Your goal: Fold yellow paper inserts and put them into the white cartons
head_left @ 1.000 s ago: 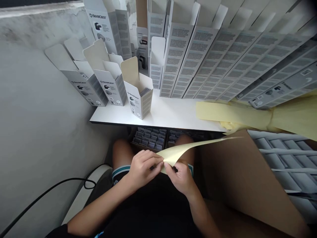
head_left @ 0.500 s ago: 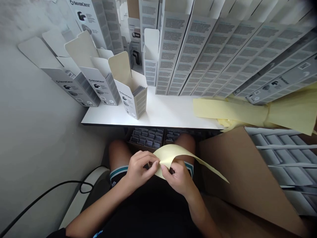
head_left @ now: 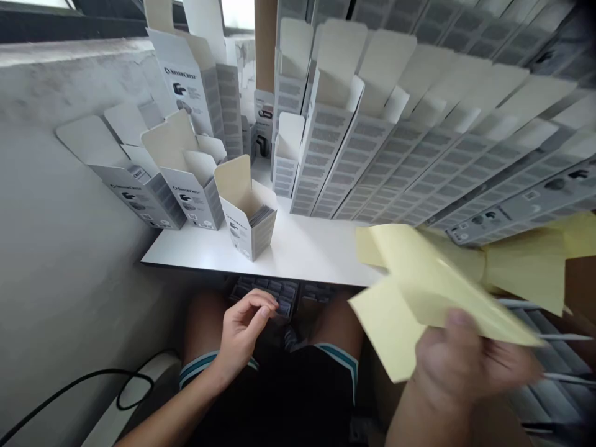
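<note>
My right hand (head_left: 460, 366), blurred by motion, grips a folded yellow paper strip (head_left: 428, 276) at the right. The strip's two ends spread out to the left and right of my fingers. Over my lap my left hand (head_left: 242, 329) is closed, thumb against fingertips; whatever may be in the pinch is too small to name. Beyond it, near the table's front edge, stands an open SilverCrest box (head_left: 246, 233) with thin sheets or leaflets showing inside.
More open boxes (head_left: 190, 192) stand on the white table (head_left: 316, 251) at the left. Rows of tall boxes (head_left: 354, 161) line the back. Yellow strips (head_left: 526, 267) lie at the right, above a carton of box-like pieces (head_left: 544, 397). A cable (head_left: 84, 375) runs at lower left.
My hands have parted. The right hand has carried the yellow strip away to the right, while the left stays over my lap, pinched. The view has tilted up.
</note>
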`<state>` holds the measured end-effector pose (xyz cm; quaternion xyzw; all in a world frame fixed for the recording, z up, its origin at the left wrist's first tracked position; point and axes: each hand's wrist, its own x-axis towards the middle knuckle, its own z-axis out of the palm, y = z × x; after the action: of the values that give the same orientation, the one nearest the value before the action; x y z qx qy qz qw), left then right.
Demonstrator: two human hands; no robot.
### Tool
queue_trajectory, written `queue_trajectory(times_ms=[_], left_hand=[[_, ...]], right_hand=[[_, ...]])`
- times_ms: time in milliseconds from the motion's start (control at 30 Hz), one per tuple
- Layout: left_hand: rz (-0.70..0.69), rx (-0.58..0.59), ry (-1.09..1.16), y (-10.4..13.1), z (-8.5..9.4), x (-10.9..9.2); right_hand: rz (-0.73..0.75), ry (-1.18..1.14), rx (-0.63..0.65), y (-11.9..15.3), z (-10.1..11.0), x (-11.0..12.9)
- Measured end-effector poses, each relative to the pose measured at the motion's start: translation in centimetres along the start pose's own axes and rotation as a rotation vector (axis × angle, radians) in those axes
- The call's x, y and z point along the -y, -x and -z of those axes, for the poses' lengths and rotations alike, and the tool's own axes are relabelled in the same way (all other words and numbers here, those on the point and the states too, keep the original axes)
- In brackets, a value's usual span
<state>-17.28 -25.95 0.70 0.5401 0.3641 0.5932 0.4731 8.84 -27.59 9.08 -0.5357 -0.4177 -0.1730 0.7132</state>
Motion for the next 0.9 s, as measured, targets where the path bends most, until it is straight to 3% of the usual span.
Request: queue_trajectory(times_ms=[67,133,233,367,500,600,733,767,900], left_hand=[[0.03,0.041,-0.021,-0.1,-0.3,0.5],[0.044,0.072,-0.047,-0.1,-0.7,1.3],[0.079,0.083,-0.089,0.2,-1.0,2.6],[0.144,0.072,-0.091,0.7,-1.1,4.1],[0.195,0.085,-0.097,1.1,-0.9,5.2],[0.212,0.061,-0.124,0.9,-0.5,5.3],[0.147,0.035,-0.207,0.0,-0.1,4.6],[0.117,0.037,-0.236,-0.2,-0.1,4.4],[-0.015,0.069,-0.331,-1.0,-0.1,3.4]], right_hand=[[0.137,-0.078,-0.154,-2.3,-1.9,-0.4],[0.133,-0.106,-0.12,-3.0,-3.8,-0.9],[-0.225,-0.188,0.071,-0.8,-6.0,-2.5],[-0.752,-0.252,0.322,4.8,-7.0,-5.6],[-1.006,-0.183,0.672,8.3,-5.9,-7.5],[-0.996,-0.052,0.917,8.3,-4.3,-7.7],[-0.783,-0.036,1.344,7.2,-2.9,-6.2],[-0.732,-0.081,1.401,7.3,-2.9,-5.5],[-0.587,-0.247,1.315,9.0,-3.7,-2.7]])
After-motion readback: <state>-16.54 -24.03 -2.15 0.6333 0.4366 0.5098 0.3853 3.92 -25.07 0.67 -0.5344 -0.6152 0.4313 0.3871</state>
